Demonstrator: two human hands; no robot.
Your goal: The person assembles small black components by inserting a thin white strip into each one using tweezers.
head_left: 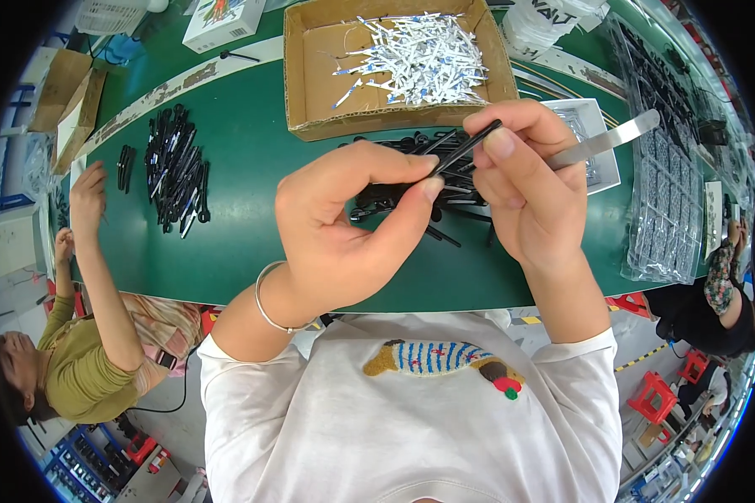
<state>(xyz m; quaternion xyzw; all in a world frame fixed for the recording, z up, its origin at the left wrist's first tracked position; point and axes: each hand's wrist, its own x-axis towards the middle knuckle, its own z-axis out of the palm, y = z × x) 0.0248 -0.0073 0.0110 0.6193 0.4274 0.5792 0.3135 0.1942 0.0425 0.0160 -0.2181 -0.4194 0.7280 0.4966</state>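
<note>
My left hand (344, 222) pinches one end of a thin black rod-like part (468, 146) between thumb and forefinger. At its upper end, the thumb and fingers of my right hand (537, 189) close on the same part. A flat, silver metal tool (606, 141) with a rounded end also sticks out of my right hand; its other end is hidden. Beneath both hands lies a heap of similar black parts (457, 198), partly covered by them. The part is held tilted above the green table (235, 218).
Behind my hands stands a cardboard box (319, 126) with many white-and-blue strips (428, 63). A small white box (608, 176) and clear plastic trays (667, 193) are at right. Another pile of black parts (176, 172) lies at left, near a co-worker's hand (88, 197).
</note>
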